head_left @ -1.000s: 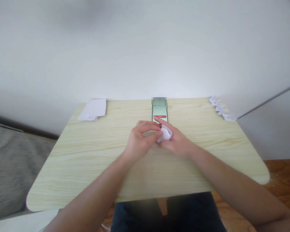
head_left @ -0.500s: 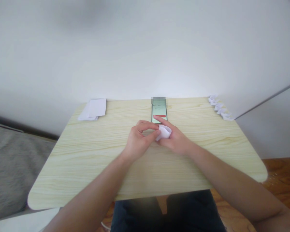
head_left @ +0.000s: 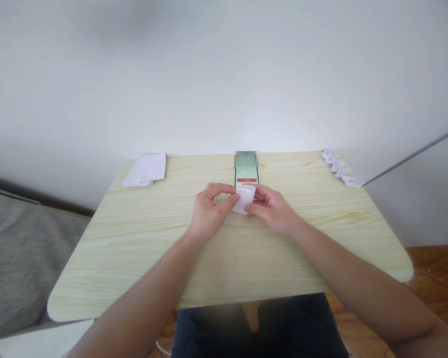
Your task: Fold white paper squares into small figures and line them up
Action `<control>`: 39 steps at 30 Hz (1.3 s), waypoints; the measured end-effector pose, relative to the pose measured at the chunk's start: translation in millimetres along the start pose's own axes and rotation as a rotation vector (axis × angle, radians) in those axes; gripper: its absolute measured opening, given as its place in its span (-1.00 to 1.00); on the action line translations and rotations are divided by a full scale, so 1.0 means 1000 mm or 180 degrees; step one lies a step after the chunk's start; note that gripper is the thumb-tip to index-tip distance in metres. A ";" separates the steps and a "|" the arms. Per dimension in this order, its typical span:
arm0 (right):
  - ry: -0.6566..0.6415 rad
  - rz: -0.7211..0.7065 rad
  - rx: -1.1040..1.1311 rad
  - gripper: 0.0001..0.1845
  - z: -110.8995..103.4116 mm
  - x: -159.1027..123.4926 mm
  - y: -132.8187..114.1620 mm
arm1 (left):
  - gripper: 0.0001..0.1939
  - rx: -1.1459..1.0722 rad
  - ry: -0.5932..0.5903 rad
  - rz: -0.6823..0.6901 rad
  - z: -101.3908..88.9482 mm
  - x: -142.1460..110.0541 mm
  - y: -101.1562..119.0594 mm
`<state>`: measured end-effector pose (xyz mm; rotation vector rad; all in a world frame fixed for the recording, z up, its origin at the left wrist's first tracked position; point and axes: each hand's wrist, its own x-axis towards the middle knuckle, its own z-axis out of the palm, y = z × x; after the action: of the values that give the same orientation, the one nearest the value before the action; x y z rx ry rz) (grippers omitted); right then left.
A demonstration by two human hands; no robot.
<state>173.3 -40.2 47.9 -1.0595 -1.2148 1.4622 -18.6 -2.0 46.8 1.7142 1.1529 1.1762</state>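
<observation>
A small white sheet of paper [head_left: 242,203], curved or folded over, is held between both hands above the middle of the table. My left hand [head_left: 213,206] pinches its left edge between thumb and fingers. On the other side, my right hand [head_left: 271,206] grips the paper, thumb in front and fingers behind it. Just beyond the hands lies a phone [head_left: 247,174] with a green screen and a red bar; its lower end is partly covered by the paper and fingers.
White paper sheets [head_left: 146,170] lie stacked at the table's back left. Several small folded white paper pieces [head_left: 338,168] form a row along the back right edge. The wooden table [head_left: 134,248] meets a pale wall [head_left: 224,89] behind.
The paper now faces me flatter and sits slightly further left. My right fingers have moved off the phone screen's lower part to behind the paper.
</observation>
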 end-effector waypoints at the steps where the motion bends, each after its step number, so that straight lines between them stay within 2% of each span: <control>1: 0.0013 -0.0005 -0.0014 -0.48 0.000 0.000 0.001 | -0.87 0.0003 0.0007 -0.0007 0.000 0.000 -0.001; 6: 0.0196 -0.0101 -0.0169 -0.61 -0.002 -0.002 0.004 | -0.87 -0.0024 -0.0005 0.0044 0.000 0.001 -0.002; 17: 0.0405 -0.0306 -0.0431 -0.69 0.000 -0.003 0.003 | -0.91 -0.0056 -0.0109 0.0094 0.001 0.001 -0.002; 22: 0.0563 -0.0376 -0.0682 -0.71 0.000 -0.004 0.001 | -0.90 -0.0376 -0.0192 0.0080 0.002 0.001 -0.001; 28: 0.0507 -0.0419 -0.0671 -0.73 0.000 -0.005 0.000 | -0.71 -0.0987 -0.0400 -0.0282 0.001 0.001 0.001; 32: 0.0454 -0.0437 -0.0603 -0.75 -0.001 -0.005 0.000 | -0.80 -0.1036 -0.0370 -0.0453 0.001 0.001 -0.001; 39: 0.0417 -0.0414 -0.0604 -0.74 -0.003 -0.004 0.004 | -0.79 -0.0852 -0.0336 -0.0406 0.002 0.001 -0.003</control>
<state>176.1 -43.8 44.3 -1.1614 -1.3214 1.1776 -17.4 -0.5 44.0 1.4605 0.9776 1.0943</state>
